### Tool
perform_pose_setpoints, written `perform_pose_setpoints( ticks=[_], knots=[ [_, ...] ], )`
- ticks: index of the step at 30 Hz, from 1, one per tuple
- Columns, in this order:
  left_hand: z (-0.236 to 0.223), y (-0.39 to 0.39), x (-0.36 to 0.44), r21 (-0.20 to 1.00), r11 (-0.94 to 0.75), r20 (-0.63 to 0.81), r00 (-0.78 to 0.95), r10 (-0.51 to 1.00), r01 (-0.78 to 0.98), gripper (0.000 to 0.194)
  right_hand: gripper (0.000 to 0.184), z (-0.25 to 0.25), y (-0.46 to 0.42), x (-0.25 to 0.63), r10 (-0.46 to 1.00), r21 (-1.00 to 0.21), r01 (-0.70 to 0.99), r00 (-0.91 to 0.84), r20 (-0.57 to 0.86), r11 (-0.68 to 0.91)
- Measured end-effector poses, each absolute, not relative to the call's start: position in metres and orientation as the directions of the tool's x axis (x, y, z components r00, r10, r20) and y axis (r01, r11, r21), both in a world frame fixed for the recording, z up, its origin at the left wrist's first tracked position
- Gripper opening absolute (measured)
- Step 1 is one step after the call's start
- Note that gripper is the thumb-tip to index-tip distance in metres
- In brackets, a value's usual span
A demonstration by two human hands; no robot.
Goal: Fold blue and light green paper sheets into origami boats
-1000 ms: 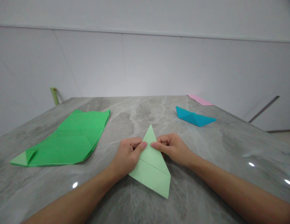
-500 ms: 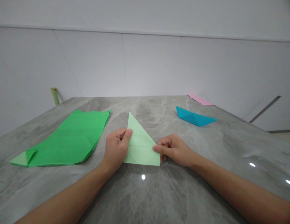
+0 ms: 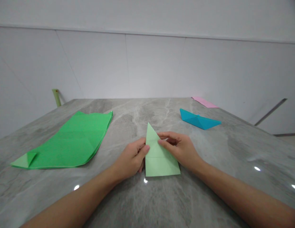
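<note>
A folded sheet of light green paper (image 3: 159,161) is held just above the table in front of me, its pointed tip facing away and its straight edge toward me. Faint creases run across it. My left hand (image 3: 135,155) pinches its left edge, thumb on top and fingers behind. Along the slanted right edge, my right hand (image 3: 180,147) is closed on the paper, with the thumb on its face and the index finger at the far side near the tip. The other right fingers are partly hidden.
To the left lies a stack of bright green paper (image 3: 76,142) with one corner folded over. A blue paper boat (image 3: 197,119) rests at the right, and a pink sheet (image 3: 204,102) lies at the table's far right edge. Behind the grey marbled table (image 3: 137,110) stands a white wall.
The light green paper has moved right and toward me and turned, its tip now farther right. Both hands moved with it; the right hand shifted up the slanted edge, nearer the tip.
</note>
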State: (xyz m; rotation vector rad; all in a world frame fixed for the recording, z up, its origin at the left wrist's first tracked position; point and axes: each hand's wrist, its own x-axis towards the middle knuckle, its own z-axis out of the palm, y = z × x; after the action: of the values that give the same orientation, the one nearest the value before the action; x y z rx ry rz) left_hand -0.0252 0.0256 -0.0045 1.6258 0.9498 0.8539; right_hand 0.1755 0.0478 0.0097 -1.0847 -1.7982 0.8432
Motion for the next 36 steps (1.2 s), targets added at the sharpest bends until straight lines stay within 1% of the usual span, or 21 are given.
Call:
perform_pose_setpoints(
  ticks=[4,10,12,19,22,25,36],
  knots=[
    [-0.0028,0.0244,-0.0229,0.975,-0.170,0.090,0.437,0.895,0.145,0.033,0.021,0.0139,0.0449,0.1723,0.867,-0.755,0.426,-0.235,0.438,0.498],
    [-0.0047,0.0244,-0.0197,0.980,-0.171,0.115,0.409,0.905,0.104,0.047,0.025,0.0117,0.0427,0.1689,0.821,-0.665,0.492,-0.231,0.523,0.562],
    [-0.0065,0.0252,-0.0194,0.979,-0.181,0.129,0.406,0.905,0.092,0.048,0.026,0.0104,0.0420,0.1681,0.804,-0.641,0.502,-0.225,0.551,0.580],
    [-0.0042,0.0237,-0.0185,0.969,-0.234,0.175,0.433,0.884,0.086,0.048,0.023,0.0117,0.0411,0.1666,0.811,-0.688,0.443,-0.198,0.550,0.575],
    [-0.0046,0.0227,-0.0187,0.968,-0.236,0.176,0.429,0.886,0.090,0.051,0.020,0.0142,0.0407,0.1666,0.771,-0.636,0.458,-0.211,0.601,0.621],
    [-0.0065,0.0230,-0.0196,0.959,-0.255,0.181,0.425,0.887,0.123,0.053,0.018,0.0160,0.0404,0.1664,0.755,-0.597,0.497,-0.209,0.622,0.629],
    [-0.0042,0.0236,-0.0197,0.908,-0.340,0.218,0.414,0.884,0.247,0.051,0.016,0.0186,0.0393,0.1665,0.749,-0.567,0.532,-0.220,0.625,0.629]
  ],
)
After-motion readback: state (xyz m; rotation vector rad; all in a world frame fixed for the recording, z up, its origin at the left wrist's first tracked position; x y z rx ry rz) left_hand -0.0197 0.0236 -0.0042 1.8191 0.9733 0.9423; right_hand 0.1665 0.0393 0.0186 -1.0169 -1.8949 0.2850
